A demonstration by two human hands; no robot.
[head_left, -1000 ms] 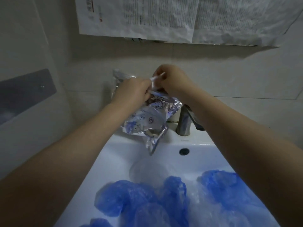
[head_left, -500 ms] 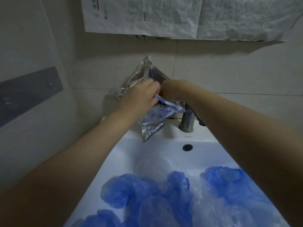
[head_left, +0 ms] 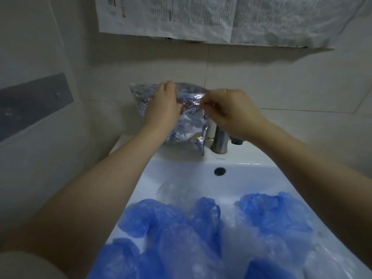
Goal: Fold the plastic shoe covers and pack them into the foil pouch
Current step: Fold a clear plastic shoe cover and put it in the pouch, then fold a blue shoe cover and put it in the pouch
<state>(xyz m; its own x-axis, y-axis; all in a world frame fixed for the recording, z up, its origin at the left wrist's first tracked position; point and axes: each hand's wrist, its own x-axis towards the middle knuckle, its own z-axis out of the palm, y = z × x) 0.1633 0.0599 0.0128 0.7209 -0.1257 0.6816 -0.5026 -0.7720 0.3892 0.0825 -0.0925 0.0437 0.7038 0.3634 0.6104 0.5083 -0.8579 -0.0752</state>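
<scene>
A crinkled silver foil pouch with blue print hangs above the back ledge of the white sink. My left hand grips the pouch near its top edge. My right hand pinches the top edge at the right. The pouch's lower corner nearly touches the ledge. Several loose blue plastic shoe covers lie heaped in the basin, with more shoe covers at the right and some clear ones among them.
A metal tap stands just right of the pouch, partly behind my right wrist. The overflow hole sits below it. Printed paper sheets hang on the tiled wall above. A grey panel is on the left wall.
Both hands turned the pouch from tilted to roughly level, with its top edge stretched wide between them. My hands moved apart along that edge and the pouch dropped toward the ledge.
</scene>
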